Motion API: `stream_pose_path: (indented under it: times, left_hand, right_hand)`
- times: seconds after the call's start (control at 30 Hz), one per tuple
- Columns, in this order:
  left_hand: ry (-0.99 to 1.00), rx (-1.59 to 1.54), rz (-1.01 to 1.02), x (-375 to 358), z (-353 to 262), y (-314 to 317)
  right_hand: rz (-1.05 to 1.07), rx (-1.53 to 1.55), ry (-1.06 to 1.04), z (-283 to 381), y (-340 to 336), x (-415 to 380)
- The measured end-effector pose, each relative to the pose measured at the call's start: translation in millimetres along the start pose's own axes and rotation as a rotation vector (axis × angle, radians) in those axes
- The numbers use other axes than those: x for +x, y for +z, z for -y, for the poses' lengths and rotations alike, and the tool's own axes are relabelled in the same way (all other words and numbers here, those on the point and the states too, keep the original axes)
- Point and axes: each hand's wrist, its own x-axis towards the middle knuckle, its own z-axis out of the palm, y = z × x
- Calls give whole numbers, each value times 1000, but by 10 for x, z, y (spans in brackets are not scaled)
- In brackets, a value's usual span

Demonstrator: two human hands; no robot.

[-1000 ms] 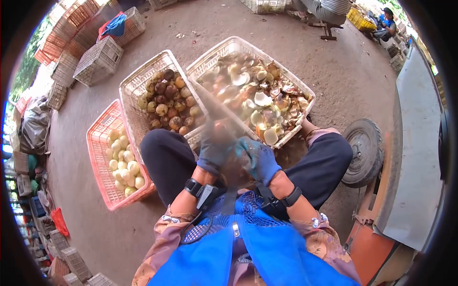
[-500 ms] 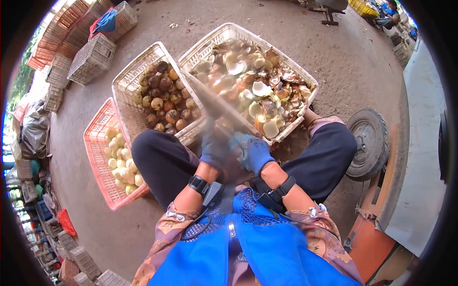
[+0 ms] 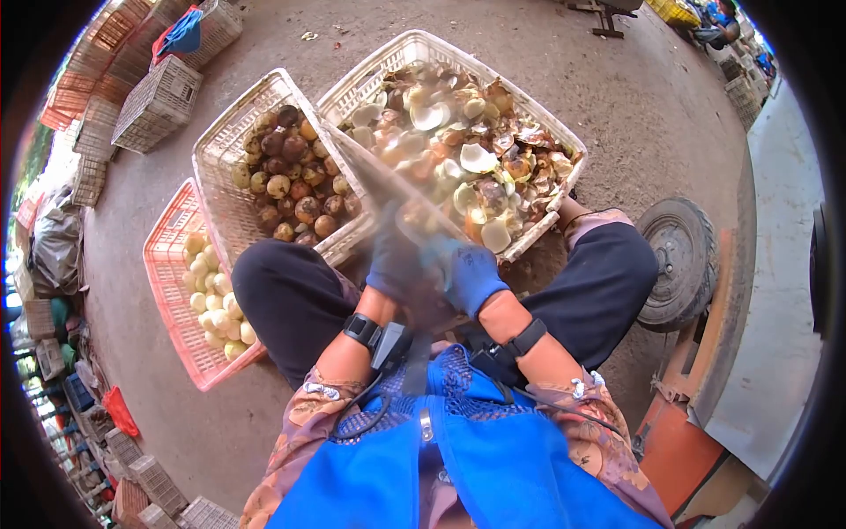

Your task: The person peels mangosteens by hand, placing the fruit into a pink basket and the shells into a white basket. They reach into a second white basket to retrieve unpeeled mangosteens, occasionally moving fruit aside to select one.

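Both my hands wear blue gloves and meet over the near edges of the crates, under a hazy smear in the head view. My left hand [image 3: 394, 260] is closed, its fingers blurred; what it grips is hidden. Beside it, my right hand [image 3: 474, 275] is curled inward, with its fingertips and anything in them too smeared to make out. A white crate [image 3: 571, 141] beyond my hands holds peels and shells [image 3: 478, 159]. To its left another white crate [image 3: 204, 159] contains brown round produce [image 3: 278, 186]. Pale peeled produce [image 3: 211, 304] lies in a pink crate [image 3: 167, 326].
My bent knees flank the hands. A wheel [image 3: 679, 264] and a metal panel [image 3: 775, 291] stand at the right. Stacked crates [image 3: 159, 104] are at the upper left, and a red bag [image 3: 120, 411] lies at the left. A person [image 3: 723, 33] is at the far upper right.
The view has shifted slightly, so the crates appear a little further left and higher. My right hand sits slightly further right from my left hand, with both still near each other.
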Motion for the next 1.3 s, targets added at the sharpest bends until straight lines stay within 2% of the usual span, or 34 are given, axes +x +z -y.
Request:
stream_pose_path:
  times: [0.07, 0.13, 0.17, 0.23, 0.27, 0.3, 0.33, 0.37, 0.4, 0.47, 0.53, 0.57, 0.63, 0.67, 0.73, 0.87, 0.97, 1.03, 1.07, 1.13, 1.17, 1.23, 1.27, 1.3]
  left_hand:
    - [167, 291, -82, -101, -311, 152]
    - [203, 338, -69, -175, -430, 174]
    - [247, 379, -49, -205, -466, 174]
    - [337, 461, -4, -268, -557, 215]
    - [386, 500, 23, -285, -651, 291]
    - [435, 538, 52, -302, -751, 390]
    - [392, 680, -121, -538, -1112, 802]
    - [392, 676, -128, -548, -1115, 813]
    - [303, 461, -155, -554, -1119, 815]
    - [122, 34, -198, -553, -1125, 811]
    - [-60, -392, -225, -526, -1135, 816]
    - [-59, -392, -223, -466, -1059, 737]
    - [-288, -677, -125, -347, -926, 570]
    - [-286, -679, -125, -345, -918, 581]
    - [-294, -660, -246, -352, -941, 654]
    - [-266, -642, -158, -410, -1000, 708]
    - [-193, -644, -229, -370, -924, 665]
    - [79, 441, -319, -210, -561, 333]
    - [78, 442, -316, -189, -503, 314]
    - [105, -287, -283, -132, -443, 294]
    - [106, -287, -278, -125, -438, 266]
    - [203, 297, -157, -171, -422, 180]
    - [205, 297, -155, -152, -371, 149]
    - [349, 609, -160, -111, -310, 113]
  right_hand:
    - [42, -25, 22, 95, -144, -12]
    - [-241, 416, 13, 101, -192, -55]
    - [-233, 423, 12, 52, -210, -58]
    - [-124, 676, 148, -64, -276, -56]
    - [-166, 513, 112, 22, -452, -65]
    - [-166, 513, 109, 24, -453, -85]
    - [-198, 438, 97, 25, -452, -116]
    - [-226, 363, 84, 30, -449, -136]
    - [-221, 362, 81, 43, -422, -138]
    - [-216, 346, -115, 76, -307, -130]
    - [-178, 228, -111, 111, -199, -90]
    - [-140, 110, -107, 95, -134, -64]
    - [-162, 62, -131, 18, 22, -32]
    - [-139, 48, -109, 21, 43, -19]
    - [-114, 32, -86, 32, 68, 4]
    - [-56, -14, -29, 42, 114, 56]
    - [-43, -24, 44, 93, 159, 129]
    - [-66, -30, 73, 111, 146, 188]
    - [23, -56, 130, 123, 105, 214]
    - [249, -190, 238, 249, -115, 278]
    - [244, -190, 240, 202, -99, 282]
    - [25, -267, 34, 67, 18, 242]
    - [23, -267, 34, 27, 61, 266]
    - [23, -191, 87, -9, 92, 306]
